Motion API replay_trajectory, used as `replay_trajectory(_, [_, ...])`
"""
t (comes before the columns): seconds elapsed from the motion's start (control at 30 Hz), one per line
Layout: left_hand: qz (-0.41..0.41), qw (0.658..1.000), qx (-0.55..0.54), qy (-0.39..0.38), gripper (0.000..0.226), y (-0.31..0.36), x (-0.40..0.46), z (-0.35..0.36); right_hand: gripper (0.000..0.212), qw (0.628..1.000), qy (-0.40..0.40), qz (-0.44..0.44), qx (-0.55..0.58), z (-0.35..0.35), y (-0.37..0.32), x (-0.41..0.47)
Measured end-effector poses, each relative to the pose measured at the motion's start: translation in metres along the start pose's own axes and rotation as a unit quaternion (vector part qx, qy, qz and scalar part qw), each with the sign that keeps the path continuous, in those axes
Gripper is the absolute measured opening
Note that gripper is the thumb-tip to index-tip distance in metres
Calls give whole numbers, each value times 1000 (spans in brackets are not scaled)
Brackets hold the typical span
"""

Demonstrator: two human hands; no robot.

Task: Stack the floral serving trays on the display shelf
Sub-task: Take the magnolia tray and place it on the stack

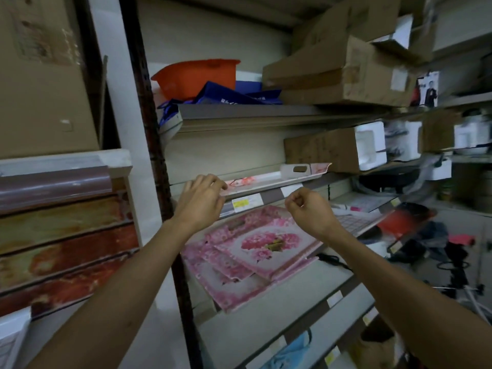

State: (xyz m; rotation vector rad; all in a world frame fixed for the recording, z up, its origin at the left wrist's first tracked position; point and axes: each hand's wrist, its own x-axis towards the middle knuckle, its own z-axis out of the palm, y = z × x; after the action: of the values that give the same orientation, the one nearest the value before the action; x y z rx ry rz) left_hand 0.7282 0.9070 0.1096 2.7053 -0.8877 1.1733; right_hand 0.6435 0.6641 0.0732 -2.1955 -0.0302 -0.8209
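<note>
A: What fills the left of the frame?

B: A large cardboard box [45, 83] at the upper left, and under it a stack of red and amber marbled slabs [64, 243].

A: And the hands?

B: The left hand [201, 201] is at centre frame, fingers loosely curled with the tips at the near left edge of a white floral tray [269, 177]. Whether it actually grips that edge I cannot tell. That tray lies flat on the middle shelf [266, 197], its handle slot toward the right. The right hand [310, 209], just right of centre, is curled into a loose fist holding nothing, hanging in front of the shelf lip beside a white price label [291, 189].

A: Where are the other trays?

B: Below the hands, on the next shelf down: several pink floral trays [255, 251], overlapping and skewed rather than squared up.

A: Anything further right?

B: An orange plastic tub [197, 75] and blue bags [226, 97] on the upper shelf, then cardboard cartons [340, 75] at upper right, one with white foam [370, 145] in its end.
</note>
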Motion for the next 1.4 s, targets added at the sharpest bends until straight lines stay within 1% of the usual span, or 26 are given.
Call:
replay_trajectory(0.1, [-20,994,47,-92,34,-2,23,8,13,1000,7,10,-5,-5,1,17])
replay_trajectory(0.17, [-18,990,60,-124,33,-3,34,12,13,1000,17,24,-9,-8,2,28])
replay_trajectory(0.33, [-24,989,69,-131,25,-1,49,18,16,997,22,66,19,-2,14,44])
replay_trajectory(0.4, [-21,990,81,-118,22,0,51,20,15,995,14,91,45,2,20,49])
replay_trajectory(0.5, [-3,992,87,-87,24,2,53,19,18,989,12,121,89,6,23,52])
replay_trajectory(0.57, [18,993,92,-70,24,7,53,17,20,978,18,149,143,9,22,56])
replay_trajectory(0.6, [30,993,99,-63,24,11,54,16,21,968,17,166,186,12,22,59])
replay_trajectory(0.67, [54,990,118,-47,25,23,53,12,28,936,14,206,286,15,20,67])
replay_trajectory(0.7, [64,989,128,-40,26,30,53,8,32,916,13,223,333,16,18,70])
replay_trajectory(0.8, [81,984,157,-21,26,52,53,-11,32,845,8,250,472,17,13,80])
replay_trajectory(0.9, [93,980,174,2,14,70,49,-31,39,784,-9,273,557,16,16,95])
replay_trajectory(0.97, [102,979,174,-1,15,80,44,-43,47,746,-10,284,602,14,20,103])
replay_trajectory(1.03, [113,979,172,-4,18,88,38,-52,51,722,-5,285,631,8,22,109])
replay_trajectory(1.1, [120,979,166,3,19,94,31,-58,41,726,11,294,621,0,22,112])
replay_trajectory(1.17, [120,980,158,7,18,98,24,-60,33,747,30,305,590,-2,24,114])
replay_trajectory(1.27, [112,987,117,23,11,97,15,-58,38,767,48,304,563,3,23,109])
replay_trajectory(1.3, [114,987,104,35,12,96,12,-56,38,771,53,299,560,4,22,105])
replay_trajectory(1.37, [118,988,77,57,21,97,6,-52,34,771,63,302,557,2,21,95])
replay_trajectory(1.4, [117,991,39,55,25,100,2,-53,34,769,67,299,560,0,20,90])
